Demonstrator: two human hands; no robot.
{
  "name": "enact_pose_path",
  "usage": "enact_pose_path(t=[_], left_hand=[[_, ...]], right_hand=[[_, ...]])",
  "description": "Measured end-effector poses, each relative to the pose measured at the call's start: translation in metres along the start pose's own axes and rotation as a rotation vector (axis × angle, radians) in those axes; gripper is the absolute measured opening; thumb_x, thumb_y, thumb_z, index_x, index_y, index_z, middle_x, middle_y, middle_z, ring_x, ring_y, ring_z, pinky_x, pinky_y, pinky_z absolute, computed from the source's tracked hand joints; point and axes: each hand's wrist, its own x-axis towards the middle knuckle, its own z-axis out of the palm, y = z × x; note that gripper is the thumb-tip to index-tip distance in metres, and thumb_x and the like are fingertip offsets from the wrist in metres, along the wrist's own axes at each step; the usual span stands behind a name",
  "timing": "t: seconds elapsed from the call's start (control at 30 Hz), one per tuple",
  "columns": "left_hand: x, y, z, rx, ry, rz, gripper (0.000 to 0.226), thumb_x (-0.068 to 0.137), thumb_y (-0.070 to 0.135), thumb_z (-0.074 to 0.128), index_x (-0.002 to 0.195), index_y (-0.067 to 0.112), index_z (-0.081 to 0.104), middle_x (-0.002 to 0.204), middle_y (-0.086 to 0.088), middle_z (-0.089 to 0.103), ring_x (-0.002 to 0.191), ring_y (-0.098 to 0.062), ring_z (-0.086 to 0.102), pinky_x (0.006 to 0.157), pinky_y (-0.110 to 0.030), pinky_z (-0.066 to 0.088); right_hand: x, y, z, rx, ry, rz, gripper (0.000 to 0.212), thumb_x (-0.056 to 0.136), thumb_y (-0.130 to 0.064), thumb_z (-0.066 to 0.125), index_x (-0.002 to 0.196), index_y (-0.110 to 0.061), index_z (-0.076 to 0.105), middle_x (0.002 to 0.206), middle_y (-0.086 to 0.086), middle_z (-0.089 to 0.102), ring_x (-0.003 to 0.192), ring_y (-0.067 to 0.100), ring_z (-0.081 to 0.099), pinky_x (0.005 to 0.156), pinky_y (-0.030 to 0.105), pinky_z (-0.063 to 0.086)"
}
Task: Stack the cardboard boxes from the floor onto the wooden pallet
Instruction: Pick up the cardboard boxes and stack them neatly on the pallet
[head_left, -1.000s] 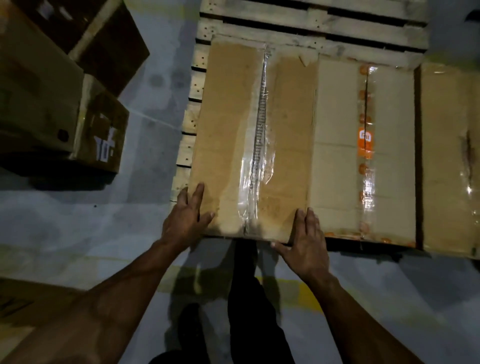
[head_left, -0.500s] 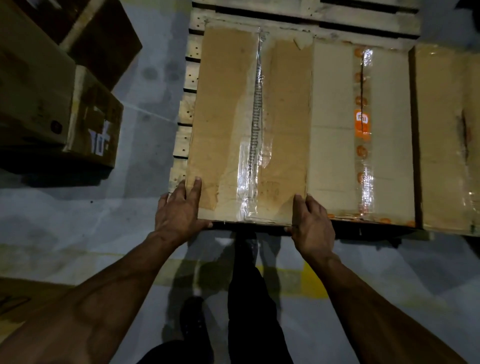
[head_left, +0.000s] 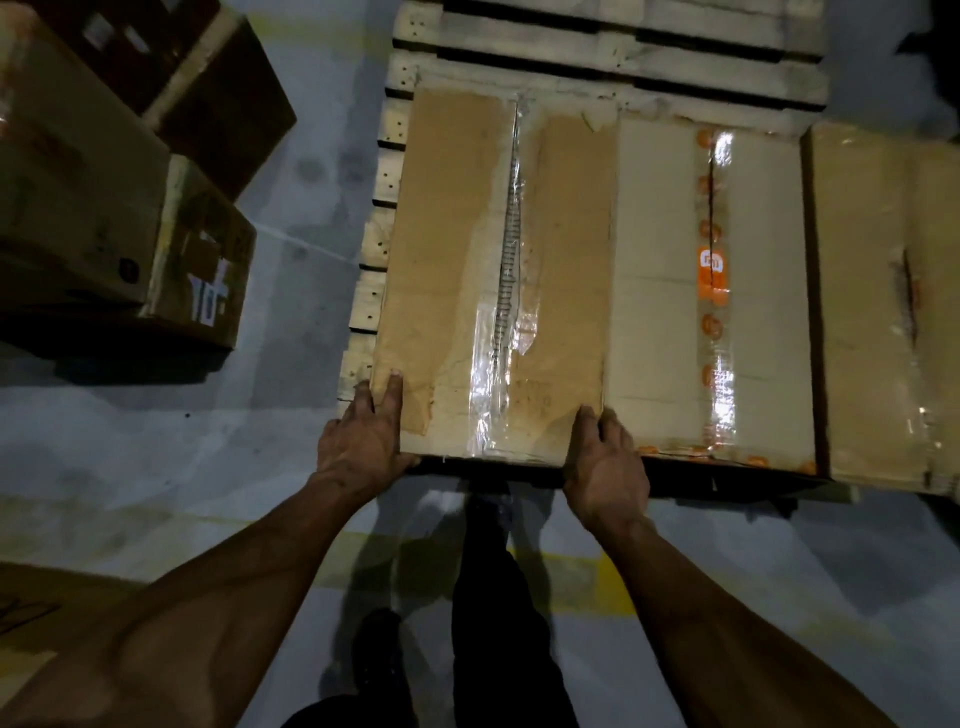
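A brown cardboard box (head_left: 457, 249) with clear tape down its middle lies on the left part of the wooden pallet (head_left: 613, 47). My left hand (head_left: 363, 441) holds its near left corner, fingers along the side and thumb on the front edge. My right hand (head_left: 605, 462) holds its near right corner, fingertips in the seam beside a paler box (head_left: 660, 291) with orange tape. A third box (head_left: 883, 322) sits at the right, cut off by the frame edge.
Several dark cardboard boxes (head_left: 104, 208) stand on the grey floor at the left, and another box corner (head_left: 21, 603) shows at the lower left. A yellow floor line (head_left: 597, 582) runs under my legs. Pallet slats at the back are bare.
Both hands have slid from lying flat on the box top to holding its near corners. The box has shifted a little farther onto the pallet, against the paler box.
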Motion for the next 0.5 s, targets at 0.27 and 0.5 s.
enact_pose_path(t=[0.27,0.5], left_hand=[[-0.054,-0.003,-0.034,0.035,0.063,-0.021,0.066,0.095,0.056,0.050,0.147,0.017,0.034,0.148,-0.011,0.042,0.134,-0.032,0.043,0.104,-0.043,0.040],[-0.162,-0.028,-0.074,-0.222,0.197,0.051,0.056,0.101,0.049,0.044,0.143,0.012,0.044,0.140,-0.015,0.054,0.125,-0.034,0.052,0.099,-0.040,0.045]], right_hand=[[-0.048,-0.052,-0.029,0.347,-0.143,0.108,0.050,0.089,-0.036,0.059,0.130,-0.007,0.052,0.140,0.016,0.045,0.130,0.036,0.044,0.103,0.040,0.042],[-0.149,-0.105,-0.077,0.543,-0.081,0.113,0.055,0.094,-0.038,0.058,0.140,-0.009,0.050,0.148,0.010,0.044,0.134,0.030,0.044,0.108,0.035,0.038]])
